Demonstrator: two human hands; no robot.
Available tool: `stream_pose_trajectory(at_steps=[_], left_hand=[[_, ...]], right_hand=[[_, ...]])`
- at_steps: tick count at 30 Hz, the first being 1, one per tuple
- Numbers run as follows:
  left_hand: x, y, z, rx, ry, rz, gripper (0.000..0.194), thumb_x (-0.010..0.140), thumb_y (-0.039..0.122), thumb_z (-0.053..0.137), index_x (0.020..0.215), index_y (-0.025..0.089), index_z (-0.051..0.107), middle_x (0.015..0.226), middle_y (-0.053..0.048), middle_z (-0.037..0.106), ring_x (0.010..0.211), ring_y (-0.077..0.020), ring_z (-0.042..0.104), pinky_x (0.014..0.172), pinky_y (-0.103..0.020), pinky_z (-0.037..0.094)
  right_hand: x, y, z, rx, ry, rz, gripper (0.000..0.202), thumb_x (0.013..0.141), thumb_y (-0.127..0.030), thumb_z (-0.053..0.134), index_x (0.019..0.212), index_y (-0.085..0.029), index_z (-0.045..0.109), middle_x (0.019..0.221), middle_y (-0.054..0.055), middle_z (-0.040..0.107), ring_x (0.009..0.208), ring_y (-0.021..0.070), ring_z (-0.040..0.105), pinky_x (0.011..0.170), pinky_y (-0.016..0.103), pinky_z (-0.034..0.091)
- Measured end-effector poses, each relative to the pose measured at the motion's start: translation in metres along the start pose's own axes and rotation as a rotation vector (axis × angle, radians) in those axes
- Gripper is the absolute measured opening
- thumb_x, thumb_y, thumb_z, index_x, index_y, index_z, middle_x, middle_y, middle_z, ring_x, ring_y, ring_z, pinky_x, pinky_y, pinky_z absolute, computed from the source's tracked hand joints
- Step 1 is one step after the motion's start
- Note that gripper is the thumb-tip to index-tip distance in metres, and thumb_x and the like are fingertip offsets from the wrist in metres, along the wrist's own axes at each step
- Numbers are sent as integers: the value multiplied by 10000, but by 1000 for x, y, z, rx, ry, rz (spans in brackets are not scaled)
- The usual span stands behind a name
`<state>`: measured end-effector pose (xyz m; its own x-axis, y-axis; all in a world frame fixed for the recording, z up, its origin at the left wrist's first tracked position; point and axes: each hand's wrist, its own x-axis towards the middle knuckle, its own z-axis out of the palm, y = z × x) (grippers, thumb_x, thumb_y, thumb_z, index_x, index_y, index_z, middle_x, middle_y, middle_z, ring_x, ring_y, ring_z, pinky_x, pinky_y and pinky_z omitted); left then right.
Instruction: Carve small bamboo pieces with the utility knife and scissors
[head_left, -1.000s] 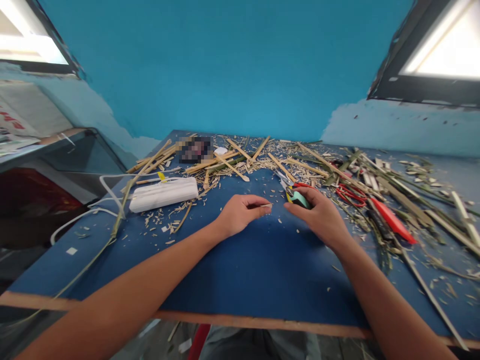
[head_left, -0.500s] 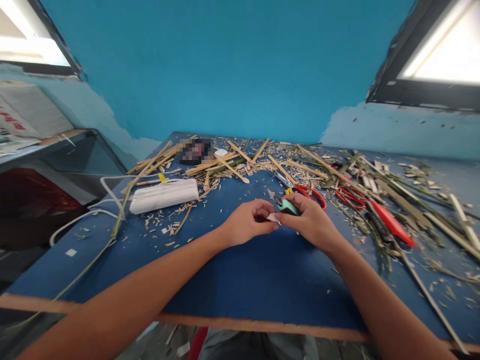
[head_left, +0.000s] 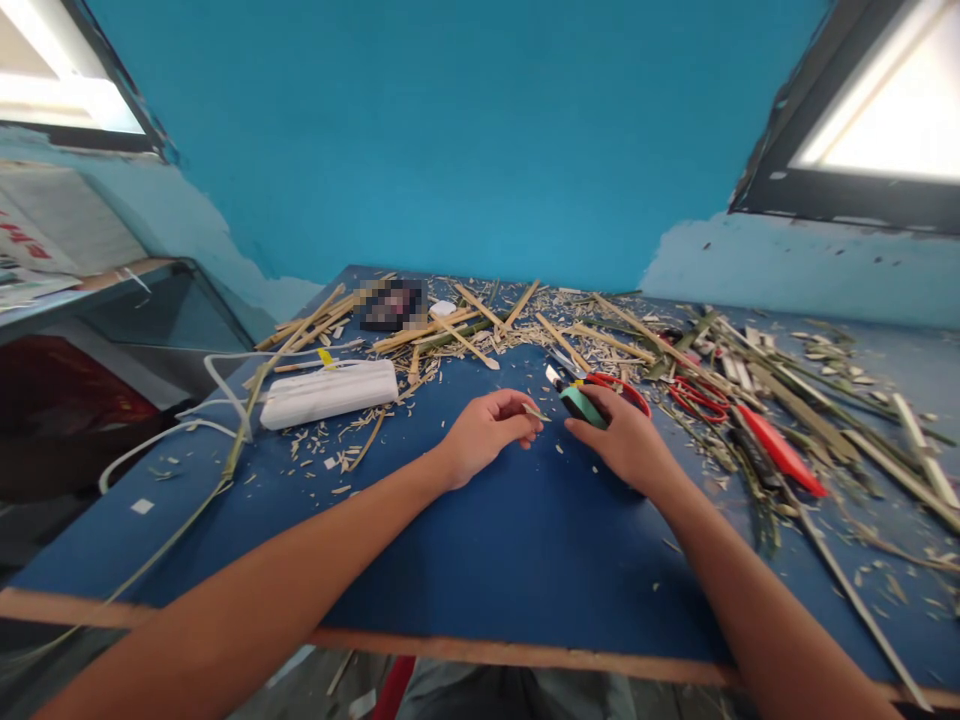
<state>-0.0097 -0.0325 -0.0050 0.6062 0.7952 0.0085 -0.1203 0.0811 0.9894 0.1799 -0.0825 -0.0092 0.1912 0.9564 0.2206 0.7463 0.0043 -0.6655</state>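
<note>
My left hand (head_left: 491, 435) is closed in a pinch on a small pale-green bamboo piece (head_left: 535, 412), whose end pokes out past the fingertips. To its right, my right hand (head_left: 619, 435) grips a green and black utility knife (head_left: 581, 402), its blade pointing up and left. A gap separates the two hands, and both are above the blue tabletop (head_left: 517, 560). Just beyond the knife lie red-handled scissors (head_left: 619, 385), partly covered by the right hand.
A white power strip (head_left: 330, 393) with cables lies at left. Bamboo strips (head_left: 469, 340) and shavings cover the far side. Another pair of red-handled scissors (head_left: 697, 398) and a red-handled tool (head_left: 780, 450) lie among cut bamboo at right. A blue wall (head_left: 465, 150) stands behind.
My hands have come apart. The right hand with the knife has moved slightly right, and the bamboo piece stays in the left fingers, now turned to show a greenish side.
</note>
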Motion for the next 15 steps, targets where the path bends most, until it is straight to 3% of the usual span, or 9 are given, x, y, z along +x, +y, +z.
stream_pose_trajectory(at_steps=[4,7,9,11,15], left_hand=[[2,-1,-4,15,43,10,68,694,165,564,752,131,553,673,0,600,604,-89,562,653,-250,460],[3,0,-5,45,89,15,58,673,147,543,715,140,505,625,16,579,556,-86,549,621,-249,455],[4,1,-6,83,124,33,63,666,147,534,711,148,490,613,27,563,539,-80,534,610,-243,448],[4,0,-7,130,159,57,77,669,163,539,736,150,503,634,29,558,547,-79,527,607,-238,443],[5,-3,-10,263,206,103,163,690,238,573,826,150,566,656,24,551,561,-86,514,586,-225,424]], right_hand=[[3,6,0,-27,88,-90,381,747,-411,568,1056,-190,597,1082,86,612,992,236,554,869,371,409],[11,17,-7,-129,209,11,338,797,-403,479,1016,-185,615,990,89,633,918,230,568,808,362,422],[17,28,-12,-291,154,144,379,780,-406,484,1059,-175,595,936,95,632,867,239,570,735,356,427],[23,36,-16,-332,104,168,373,700,-407,580,989,-175,620,890,89,633,827,245,571,696,344,419],[32,40,-18,-363,55,175,389,663,-402,621,978,-174,606,832,75,639,744,225,577,611,301,395]])
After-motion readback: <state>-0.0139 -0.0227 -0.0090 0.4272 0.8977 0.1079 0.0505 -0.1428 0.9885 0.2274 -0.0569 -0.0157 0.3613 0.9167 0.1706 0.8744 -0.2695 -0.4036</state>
